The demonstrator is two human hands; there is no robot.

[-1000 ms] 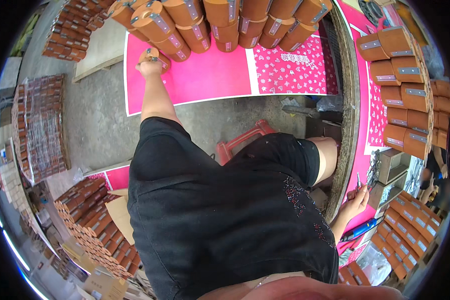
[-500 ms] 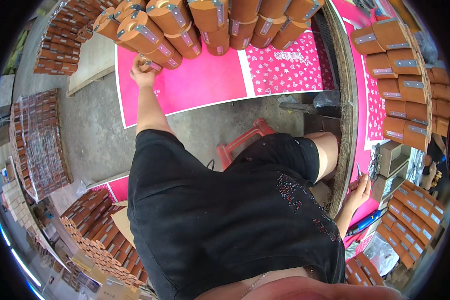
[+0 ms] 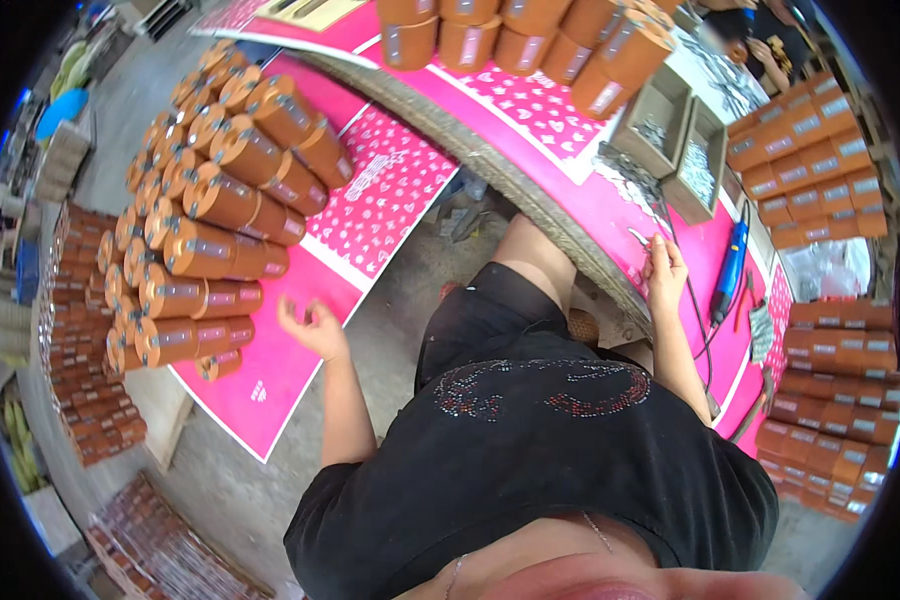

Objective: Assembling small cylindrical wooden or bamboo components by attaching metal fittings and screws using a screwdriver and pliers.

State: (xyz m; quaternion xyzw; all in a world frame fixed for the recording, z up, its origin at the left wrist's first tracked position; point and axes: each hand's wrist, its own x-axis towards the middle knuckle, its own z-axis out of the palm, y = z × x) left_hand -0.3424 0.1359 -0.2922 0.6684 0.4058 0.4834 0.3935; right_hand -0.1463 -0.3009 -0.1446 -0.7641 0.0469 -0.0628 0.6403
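My left hand (image 3: pixel 312 328) is empty, its fingers apart and curled, over the pink patterned sheet beside a stack of orange-brown cylinders (image 3: pixel 215 248) fitted with metal strips. One short cylinder (image 3: pixel 219 364) lies at the stack's near end, a little apart from my fingers. Over the pink worktop to the right, my right hand (image 3: pixel 663 272) is closed on a small silver metal piece (image 3: pixel 638 237) that sticks out past the fingertips. What part of it lies inside the fingers is hidden.
A blue corded power tool (image 3: pixel 732 262) lies right of my right hand. Beyond stand grey boxes (image 3: pixel 695 170) of small metal parts, with more cylinders (image 3: pixel 620 65) at the back. The worktop's rough edge (image 3: pixel 530 185) runs between the surfaces. Another person's hand (image 3: pixel 765 55) shows at the far right.
The view has turned toward the right-hand worktop. My left hand has let go of the short cylinder by the stack and drawn back. My right hand still holds the metal piece.
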